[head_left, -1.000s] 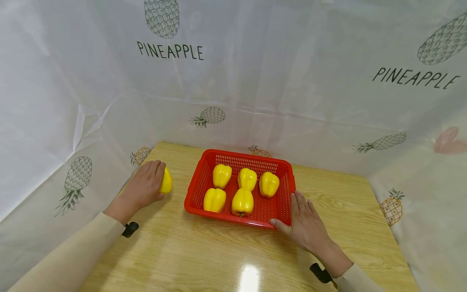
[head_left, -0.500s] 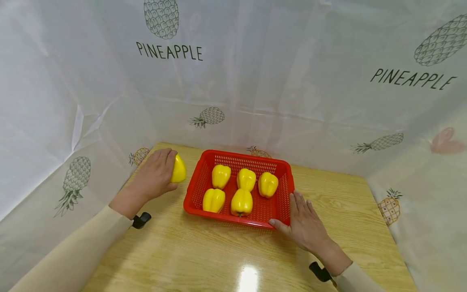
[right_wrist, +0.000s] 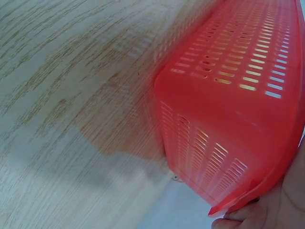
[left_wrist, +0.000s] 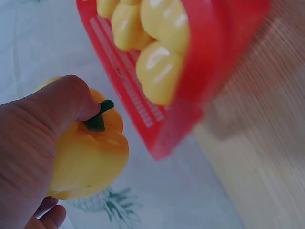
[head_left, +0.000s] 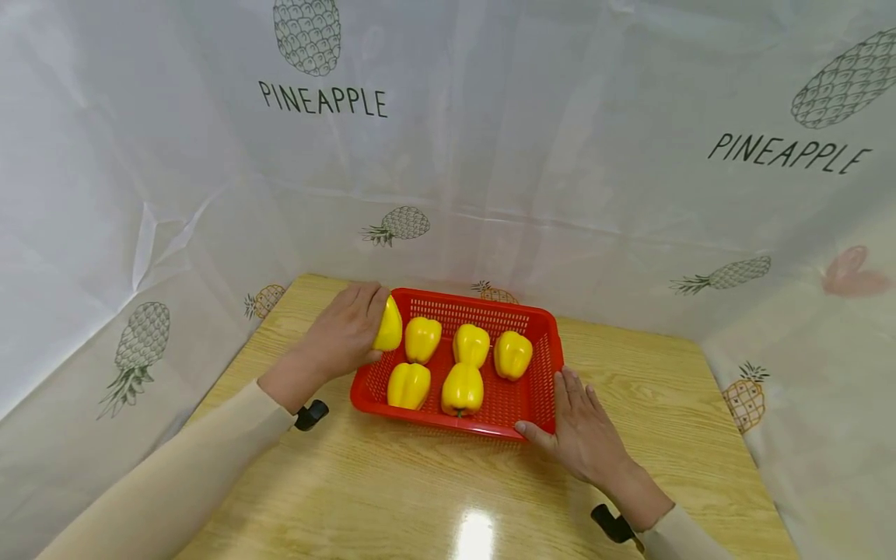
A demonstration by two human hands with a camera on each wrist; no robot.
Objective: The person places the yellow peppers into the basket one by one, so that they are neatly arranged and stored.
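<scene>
My left hand (head_left: pixel 348 330) grips a yellow bell pepper (head_left: pixel 388 324) above the left rim of the red basket (head_left: pixel 371 404). In the left wrist view, the thumb lies beside the green stem of this bell pepper (left_wrist: pixel 93 157), and the other fingers are mostly hidden behind it. Several more yellow bell peppers (head_left: pixel 462 389) sit inside the basket, apart from the held one. At the basket's right end, my right hand (head_left: pixel 588 432) rests along the rim with fingers extended and the thumb on the near corner. The right wrist view shows the basket's slotted outer wall (right_wrist: pixel 209 148) beside that hand.
The basket stands on a light wooden table (head_left: pixel 392 498). A white sheet (head_left: pixel 490 155) printed with pineapples hangs behind the table and along its sides. Bare wood lies in front of the basket and to its right.
My left hand has carried the bell pepper rightward from the left part of the table to over the basket's left rim. The right hand and the basket hold their places.
</scene>
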